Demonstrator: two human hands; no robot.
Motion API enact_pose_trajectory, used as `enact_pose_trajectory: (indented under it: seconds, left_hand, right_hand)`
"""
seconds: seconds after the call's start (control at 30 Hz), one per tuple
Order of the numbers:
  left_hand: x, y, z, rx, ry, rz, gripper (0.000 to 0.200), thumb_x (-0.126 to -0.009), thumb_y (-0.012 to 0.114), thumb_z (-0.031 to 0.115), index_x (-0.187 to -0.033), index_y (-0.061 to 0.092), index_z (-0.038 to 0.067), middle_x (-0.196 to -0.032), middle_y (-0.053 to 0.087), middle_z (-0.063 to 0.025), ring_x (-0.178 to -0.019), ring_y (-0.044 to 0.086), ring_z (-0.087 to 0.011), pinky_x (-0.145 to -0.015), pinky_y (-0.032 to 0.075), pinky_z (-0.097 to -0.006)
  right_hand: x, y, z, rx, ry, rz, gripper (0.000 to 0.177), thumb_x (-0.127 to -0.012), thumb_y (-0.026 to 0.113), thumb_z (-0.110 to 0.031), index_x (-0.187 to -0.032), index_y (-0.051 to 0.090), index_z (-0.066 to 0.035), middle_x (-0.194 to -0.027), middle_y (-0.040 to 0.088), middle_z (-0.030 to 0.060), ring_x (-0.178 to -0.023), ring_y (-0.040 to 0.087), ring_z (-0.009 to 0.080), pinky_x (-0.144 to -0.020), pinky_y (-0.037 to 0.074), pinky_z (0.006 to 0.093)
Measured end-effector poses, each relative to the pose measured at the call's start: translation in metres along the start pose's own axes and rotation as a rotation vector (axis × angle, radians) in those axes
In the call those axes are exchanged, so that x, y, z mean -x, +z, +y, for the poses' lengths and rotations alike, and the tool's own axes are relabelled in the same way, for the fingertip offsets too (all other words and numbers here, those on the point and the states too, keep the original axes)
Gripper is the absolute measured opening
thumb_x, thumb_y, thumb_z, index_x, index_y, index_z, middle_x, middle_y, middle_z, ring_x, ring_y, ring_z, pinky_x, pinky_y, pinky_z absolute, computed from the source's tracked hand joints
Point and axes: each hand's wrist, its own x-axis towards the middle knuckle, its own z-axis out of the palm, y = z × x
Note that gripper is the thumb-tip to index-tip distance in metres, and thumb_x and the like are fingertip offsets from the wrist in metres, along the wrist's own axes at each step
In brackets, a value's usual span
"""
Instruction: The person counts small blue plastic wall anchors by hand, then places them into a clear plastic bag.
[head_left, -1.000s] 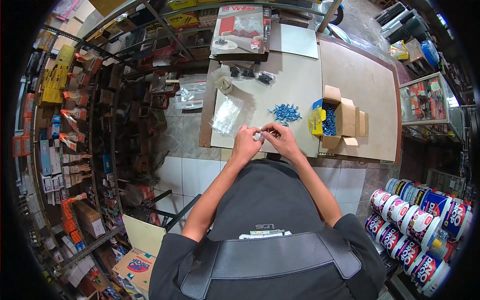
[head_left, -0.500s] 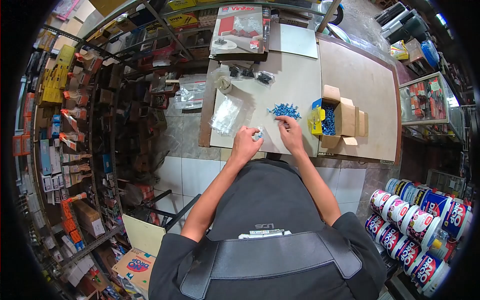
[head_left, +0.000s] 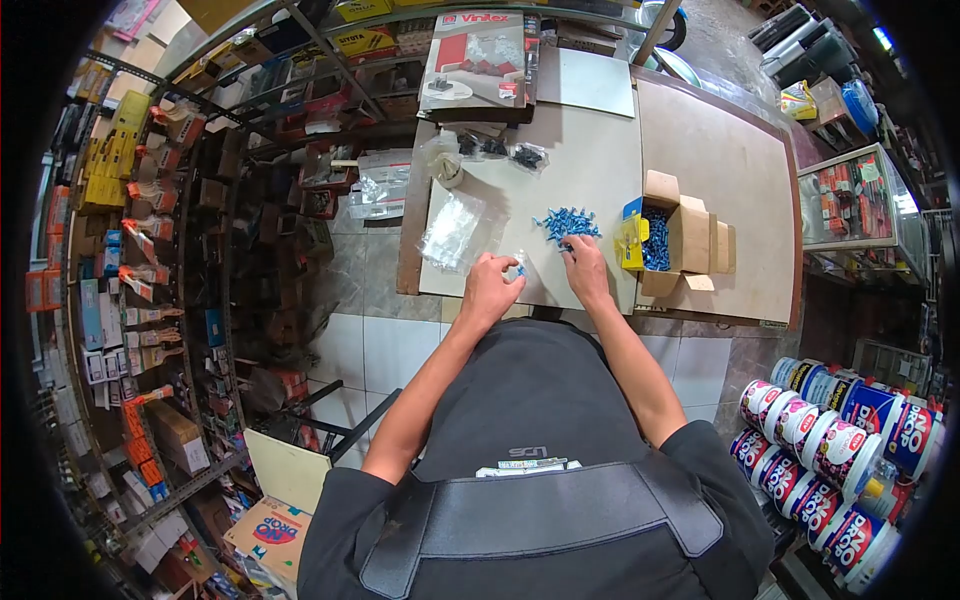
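My left hand [head_left: 491, 282] is closed on a small clear plastic bag [head_left: 518, 264] with a few blue pieces in it, held just above the near edge of the white table [head_left: 590, 160]. My right hand [head_left: 585, 262] reaches forward, its fingertips on the near side of a loose pile of small blue plastic plugs [head_left: 566, 224]. Whether it has any plug pinched is hidden by the fingers. An open cardboard box [head_left: 672, 235] full of the same blue plugs sits just right of the pile.
A stack of clear empty bags [head_left: 452, 232] lies left of the pile. Small bags of black parts [head_left: 505, 152] and a Vinitex box [head_left: 480, 60] lie at the far end. Stock shelves [head_left: 150, 230] stand left, paint tubs [head_left: 850, 450] lower right.
My right hand left the bag, where both hands met a second ago, and moved forward to the blue pile. The left hand stayed in place with the bag.
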Motion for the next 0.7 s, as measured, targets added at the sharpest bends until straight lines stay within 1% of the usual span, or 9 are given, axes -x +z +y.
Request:
enact_pose_trajectory:
  seconds: [0.03, 0.13, 0.33, 0.4, 0.47, 0.57, 0.63, 0.67, 0.7]
  left_hand:
    - [0.0, 0.0, 0.0, -0.001, -0.001, 0.001, 0.036, -0.079, 0.077, 0.02, -0.11, 0.073, 0.001, -0.098, 0.066, -0.0177, -0.071, 0.071, -0.024, -0.074, 0.059, -0.0337]
    - [0.0, 0.0, -0.001, -0.012, -0.003, 0.004, 0.036, -0.079, 0.077, 0.02, -0.11, 0.073, 0.001, -0.098, 0.066, -0.0176, -0.07, 0.071, -0.0241, -0.073, 0.058, -0.0341]
    - [0.0, -0.002, -0.001, -0.003, 0.0, 0.019, 0.035, -0.08, 0.077, 0.021, -0.109, 0.074, 0.001, -0.097, 0.065, -0.0181, -0.069, 0.071, -0.0242, -0.072, 0.058, -0.0342]
    - [0.0, -0.003, 0.002, 0.014, -0.048, -0.011, 0.033, -0.079, 0.075, 0.02, -0.107, 0.074, 0.001, -0.1, 0.065, -0.0182, -0.073, 0.071, -0.0252, -0.077, 0.056, -0.0369]
    - [0.0, -0.004, 0.005, 0.021, -0.047, -0.007, 0.033, -0.079, 0.075, 0.02, -0.107, 0.074, 0.001, -0.099, 0.065, -0.0182, -0.073, 0.071, -0.0251, -0.077, 0.056, -0.0369]
    - [0.0, -0.005, 0.006, 0.031, -0.05, 0.0, 0.033, -0.079, 0.075, 0.019, -0.106, 0.074, 0.001, -0.099, 0.065, -0.0183, -0.072, 0.071, -0.0251, -0.077, 0.056, -0.0369]
    - [-0.001, -0.005, 0.007, 0.035, -0.053, 0.0, 0.033, -0.079, 0.075, 0.019, -0.106, 0.074, 0.001, -0.099, 0.065, -0.0184, -0.072, 0.071, -0.0251, -0.077, 0.056, -0.0368]
    - [-0.002, -0.005, 0.007, 0.026, -0.046, -0.001, 0.033, -0.079, 0.075, 0.019, -0.106, 0.074, 0.001, -0.099, 0.065, -0.0184, -0.072, 0.071, -0.0253, -0.077, 0.056, -0.0368]
    - [-0.002, -0.005, 0.006, 0.017, -0.04, -0.003, 0.032, -0.079, 0.075, 0.019, -0.106, 0.074, 0.001, -0.098, 0.065, -0.0184, -0.071, 0.071, -0.0255, -0.077, 0.056, -0.0369]
  right_hand:
    - [-0.001, 0.0, 0.0, 0.015, -0.014, -0.031, 0.026, -0.086, 0.068, -0.003, -0.112, 0.064, -0.005, -0.105, 0.061, 0.0196, -0.101, 0.061, 0.0399, -0.088, 0.05, 0.046]
    - [0.001, 0.0, -0.002, 0.036, -0.045, -0.006, 0.021, -0.088, 0.066, -0.003, -0.109, 0.062, -0.004, -0.105, 0.061, 0.0204, -0.101, 0.061, 0.0409, -0.088, 0.05, 0.0473]
    - [0.003, 0.004, 0.008, 0.002, -0.036, -0.004, 0.022, -0.09, 0.064, -0.004, -0.111, 0.057, -0.003, -0.107, 0.06, 0.0223, -0.1, 0.06, 0.0422, -0.088, 0.05, 0.0476]
    - [0.002, 0.006, 0.012, 0.003, -0.056, 0.004, 0.021, -0.091, 0.064, -0.005, -0.11, 0.058, -0.002, -0.105, 0.06, 0.0223, -0.1, 0.06, 0.0415, -0.087, 0.049, 0.0471]
    - [0.002, 0.008, 0.014, 0.005, -0.076, 0.013, 0.019, -0.091, 0.064, -0.007, -0.108, 0.058, -0.001, -0.103, 0.06, 0.0222, -0.099, 0.059, 0.0409, -0.087, 0.048, 0.0466]
    - [0.0, 0.009, 0.013, -0.01, -0.082, 0.062, 0.019, -0.091, 0.065, -0.006, -0.108, 0.058, 0.0, -0.101, 0.06, 0.0211, -0.094, 0.061, 0.0384, -0.083, 0.05, 0.045]
    - [0.0, 0.008, 0.007, -0.149, -0.024, 0.038, 0.021, -0.09, 0.065, -0.004, -0.11, 0.058, -0.002, -0.102, 0.06, 0.0183, -0.089, 0.063, 0.0324, -0.079, 0.052, 0.0415]
    - [0.0, 0.006, -0.001, -0.15, -0.024, 0.038, 0.021, -0.09, 0.065, -0.004, -0.11, 0.058, -0.002, -0.102, 0.06, 0.0183, -0.089, 0.063, 0.0324, -0.079, 0.052, 0.0415]
    - [0.0, 0.0, -0.014, -0.198, -0.023, 0.037, 0.022, -0.09, 0.067, -0.004, -0.11, 0.058, -0.002, -0.099, 0.06, 0.0158, -0.084, 0.063, 0.0276, -0.076, 0.052, 0.0381]
